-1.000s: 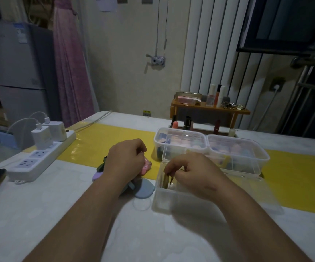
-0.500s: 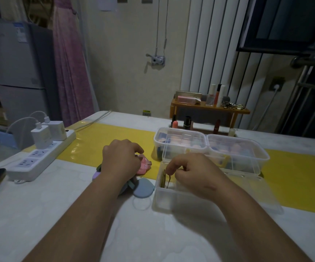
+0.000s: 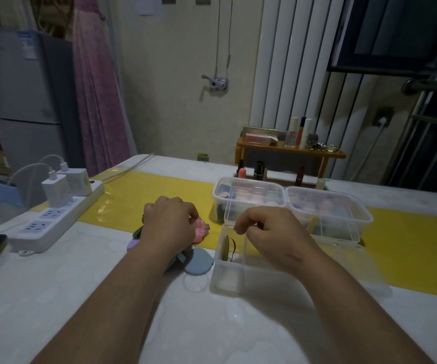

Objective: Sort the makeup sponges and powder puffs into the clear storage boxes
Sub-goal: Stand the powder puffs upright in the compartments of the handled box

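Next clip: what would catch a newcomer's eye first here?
Mid-table, the left hand grips a pink puff on a small pile, while the right hand hovers, loosely curled, over the near clear box, where a brown puff stands on edge. Behind, two lidded boxes of sponges sit on a yellow strip.

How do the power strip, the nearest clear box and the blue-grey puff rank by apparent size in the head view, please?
1. Nearest clear box, though only partly visible.
2. Power strip, somewhat farther from the camera.
3. Blue-grey puff, clearly smallest.
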Motion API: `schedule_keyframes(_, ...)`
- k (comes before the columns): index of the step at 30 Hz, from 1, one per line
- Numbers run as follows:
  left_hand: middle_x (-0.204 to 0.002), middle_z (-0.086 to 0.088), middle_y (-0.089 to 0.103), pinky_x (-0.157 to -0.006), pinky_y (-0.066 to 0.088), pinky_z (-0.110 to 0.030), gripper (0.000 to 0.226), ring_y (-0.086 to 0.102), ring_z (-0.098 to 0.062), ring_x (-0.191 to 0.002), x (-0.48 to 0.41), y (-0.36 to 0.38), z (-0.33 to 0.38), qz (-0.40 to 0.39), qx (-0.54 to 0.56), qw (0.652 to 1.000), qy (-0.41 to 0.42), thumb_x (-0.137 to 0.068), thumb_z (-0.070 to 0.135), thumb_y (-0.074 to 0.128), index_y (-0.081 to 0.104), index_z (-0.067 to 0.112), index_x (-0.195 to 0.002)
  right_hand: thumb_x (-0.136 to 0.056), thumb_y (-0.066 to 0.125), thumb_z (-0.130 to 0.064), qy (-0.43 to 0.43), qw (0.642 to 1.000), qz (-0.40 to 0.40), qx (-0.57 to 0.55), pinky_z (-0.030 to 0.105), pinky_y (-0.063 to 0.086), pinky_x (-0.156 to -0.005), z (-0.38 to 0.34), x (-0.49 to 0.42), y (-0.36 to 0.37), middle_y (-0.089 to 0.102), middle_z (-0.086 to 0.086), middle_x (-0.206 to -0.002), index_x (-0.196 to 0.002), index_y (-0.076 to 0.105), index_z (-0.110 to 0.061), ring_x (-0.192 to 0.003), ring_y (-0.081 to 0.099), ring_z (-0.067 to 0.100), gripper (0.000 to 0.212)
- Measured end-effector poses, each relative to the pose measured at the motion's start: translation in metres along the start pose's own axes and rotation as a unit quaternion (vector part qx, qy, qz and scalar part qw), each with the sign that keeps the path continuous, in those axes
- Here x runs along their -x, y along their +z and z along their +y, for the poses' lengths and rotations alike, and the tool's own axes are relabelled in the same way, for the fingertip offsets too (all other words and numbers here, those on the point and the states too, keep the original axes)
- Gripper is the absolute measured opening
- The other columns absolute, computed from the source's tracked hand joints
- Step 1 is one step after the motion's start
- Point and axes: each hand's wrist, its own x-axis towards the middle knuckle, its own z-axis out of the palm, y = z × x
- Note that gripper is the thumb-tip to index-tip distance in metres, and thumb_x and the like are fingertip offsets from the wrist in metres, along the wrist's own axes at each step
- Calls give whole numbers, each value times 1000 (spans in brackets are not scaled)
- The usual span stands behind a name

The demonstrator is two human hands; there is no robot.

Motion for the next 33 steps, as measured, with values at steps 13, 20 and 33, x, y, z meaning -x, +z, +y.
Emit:
schedule_keyframes(13, -99, 6, 69, -79, 38, -33, 18, 56, -21, -99, 4, -4, 2, 27, 74, 994, 78, -88, 23, 62, 70, 28, -103, -90, 51, -7, 15, 1000, 1, -14, 32, 54, -88, 4, 0, 3, 68, -14, -94, -91, 74, -28, -93, 60, 3, 31)
schedule_keyframes(20, -86, 9, 62, -68, 39, -30, 12, 54, -13, -83, 6, -4, 7, 49, 226, 972, 36, -91, 39, 65, 66, 26, -91, -91, 51, -6, 13, 1000, -4, -17, 33, 54, -88, 5, -2, 4, 67, -15, -94, -88, 70, -33, -94, 60, 3, 33)
schedule_keyframes(33, -82, 4, 63, -51, 41, -5, 10, 58, -8, -72, 13, -15, 14, 121, 431, 892, -55, -90, 19, 69, 60, 19, -94, -92, 49, -4, 14, 998, 30, -53, 28, 53, -85, 8, -4, 4, 64, -18, -102, -107, 62, -35, -92, 60, 3, 36)
